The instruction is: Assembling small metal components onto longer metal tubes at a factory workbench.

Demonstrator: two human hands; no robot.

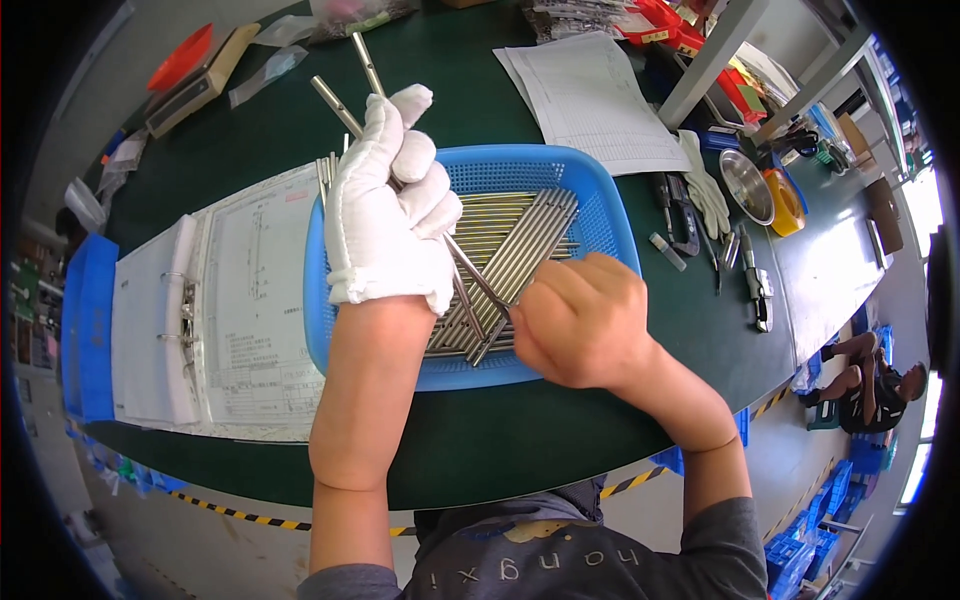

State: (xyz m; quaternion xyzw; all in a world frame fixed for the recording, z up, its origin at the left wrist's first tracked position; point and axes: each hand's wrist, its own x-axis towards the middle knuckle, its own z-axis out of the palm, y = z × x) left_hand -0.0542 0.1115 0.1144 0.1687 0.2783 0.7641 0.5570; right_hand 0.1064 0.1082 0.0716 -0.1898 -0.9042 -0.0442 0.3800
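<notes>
My left hand (390, 210), in a white glove, is closed around two slim metal rods (368, 66) over the basket. Their upper ends stick out beyond the fingers at the far left, and their lower parts slant down to the right. My bare right hand (585, 318) is a fist at the basket's near right, its thumb and finger against the lower end of one rod (482, 278). The fingers hide that tip. Below both hands, a blue perforated plastic basket (622, 215) holds many similar rods (530, 225), some in a slanting layer across the others.
An open ring binder (255, 300) with drawings lies left of the basket. Paper sheets (590, 100) lie behind it. To the right are a white glove (705, 185), a caliper (757, 290), a metal bowl (746, 187) and a shelf post (712, 65). Another person (870, 390) sits far right.
</notes>
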